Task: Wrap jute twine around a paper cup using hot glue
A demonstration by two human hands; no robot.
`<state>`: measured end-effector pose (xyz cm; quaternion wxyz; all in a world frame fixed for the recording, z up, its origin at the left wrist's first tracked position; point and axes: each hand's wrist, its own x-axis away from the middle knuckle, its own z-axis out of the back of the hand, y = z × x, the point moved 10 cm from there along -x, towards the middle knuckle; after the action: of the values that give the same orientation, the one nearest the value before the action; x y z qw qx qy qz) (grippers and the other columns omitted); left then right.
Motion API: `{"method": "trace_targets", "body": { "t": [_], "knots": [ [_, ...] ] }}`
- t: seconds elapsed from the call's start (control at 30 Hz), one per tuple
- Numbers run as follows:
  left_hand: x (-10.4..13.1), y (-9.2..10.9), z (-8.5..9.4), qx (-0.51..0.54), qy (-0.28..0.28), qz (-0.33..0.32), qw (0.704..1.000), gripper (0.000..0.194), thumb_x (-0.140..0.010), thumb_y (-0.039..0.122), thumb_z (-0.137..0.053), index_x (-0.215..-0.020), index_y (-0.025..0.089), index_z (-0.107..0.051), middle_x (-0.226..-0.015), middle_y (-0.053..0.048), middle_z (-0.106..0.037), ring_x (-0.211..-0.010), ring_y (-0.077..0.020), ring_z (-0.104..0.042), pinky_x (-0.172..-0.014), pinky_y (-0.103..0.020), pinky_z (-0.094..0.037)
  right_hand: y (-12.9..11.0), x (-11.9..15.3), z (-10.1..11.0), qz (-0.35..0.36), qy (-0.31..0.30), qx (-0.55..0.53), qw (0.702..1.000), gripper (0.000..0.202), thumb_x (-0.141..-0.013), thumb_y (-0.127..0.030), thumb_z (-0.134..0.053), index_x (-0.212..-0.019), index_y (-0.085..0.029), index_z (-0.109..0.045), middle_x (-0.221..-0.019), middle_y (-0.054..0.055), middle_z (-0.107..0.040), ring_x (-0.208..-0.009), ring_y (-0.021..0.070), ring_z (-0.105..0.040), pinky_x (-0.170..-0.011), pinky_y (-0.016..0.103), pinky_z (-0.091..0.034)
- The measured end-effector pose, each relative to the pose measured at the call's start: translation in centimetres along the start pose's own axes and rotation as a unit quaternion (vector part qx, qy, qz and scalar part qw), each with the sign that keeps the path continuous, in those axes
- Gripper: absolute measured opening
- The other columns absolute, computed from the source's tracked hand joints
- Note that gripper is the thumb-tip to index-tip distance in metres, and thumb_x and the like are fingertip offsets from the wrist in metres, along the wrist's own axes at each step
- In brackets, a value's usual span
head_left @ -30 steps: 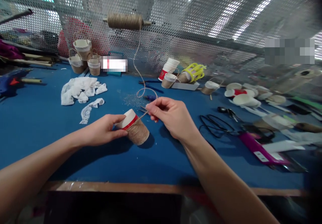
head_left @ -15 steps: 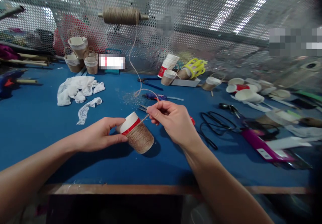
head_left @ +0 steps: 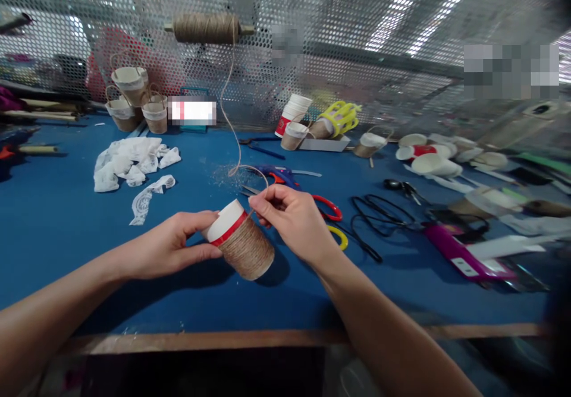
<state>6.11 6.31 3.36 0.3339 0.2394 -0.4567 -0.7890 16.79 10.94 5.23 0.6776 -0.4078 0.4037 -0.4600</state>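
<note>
My left hand [head_left: 190, 243] grips a paper cup [head_left: 247, 248] by its white rim, with the thumb outside and the other fingers largely hidden behind or inside it. The cup is tilted, its mouth toward the upper left. Brown twine is wound round most of its wall, up to a red band below the rim. My right hand [head_left: 289, 216] pinches the loose twine [head_left: 263, 174] close to the cup, near the edge of the winding. From there the twine loops back over the table and rises to a spool [head_left: 206, 29] on a horizontal rod.
Scissors [head_left: 330, 208] lie partly beneath my right hand, beside a blue glue gun [head_left: 283, 176]. White lace [head_left: 127, 158] is heaped at left. Small twine-covered baskets [head_left: 129, 82] stand against the perforated metal screen [head_left: 267, 76]. A black cord [head_left: 383, 210] and purple packet [head_left: 459, 251] lie right.
My right hand has come closer to the cup, shortening the twine between them. More of the scissors' handles and the glue gun now shows. The view has shifted slightly.
</note>
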Motion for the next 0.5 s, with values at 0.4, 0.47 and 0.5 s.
{"method": "trace_targets", "body": {
  "t": [0.4,0.47,0.5],
  "knots": [
    [0.23,0.79,0.59,-0.015,0.029,-0.062,0.998,0.008,-0.083,0.02,-0.052,-0.087,0.014,-0.058,-0.105,-0.007,-0.061,-0.095,-0.0187,-0.055,-0.084,-0.028,-0.042,0.59,0.12,-0.71,0.013,-0.022,0.05,0.998,0.026,-0.081,-0.039,-0.051,-0.066,-0.018,-0.047,-0.06,-0.004,-0.045,-0.054,0.0083,-0.039,-0.05,0.024,-0.033],
    [0.18,0.9,0.76,-0.022,0.035,-0.064,0.997,0.008,-0.083,0.019,-0.052,-0.087,0.014,-0.057,-0.103,-0.007,-0.061,-0.094,-0.018,-0.056,-0.084,-0.028,-0.042,0.61,0.24,-0.91,0.01,-0.028,0.08,0.996,0.027,-0.084,-0.038,-0.046,-0.066,-0.019,-0.044,-0.06,-0.004,-0.043,-0.055,0.0089,-0.038,-0.051,0.025,-0.032],
    [0.14,0.96,0.8,-0.026,0.037,-0.065,0.997,0.008,-0.083,0.019,-0.052,-0.087,0.014,-0.057,-0.102,-0.006,-0.061,-0.093,-0.0176,-0.056,-0.084,-0.028,-0.042,0.63,0.3,-1.03,0.007,-0.033,0.092,0.995,0.027,-0.086,-0.038,-0.044,-0.066,-0.019,-0.042,-0.06,-0.004,-0.042,-0.056,0.0092,-0.038,-0.052,0.025,-0.031]
  ]
}}
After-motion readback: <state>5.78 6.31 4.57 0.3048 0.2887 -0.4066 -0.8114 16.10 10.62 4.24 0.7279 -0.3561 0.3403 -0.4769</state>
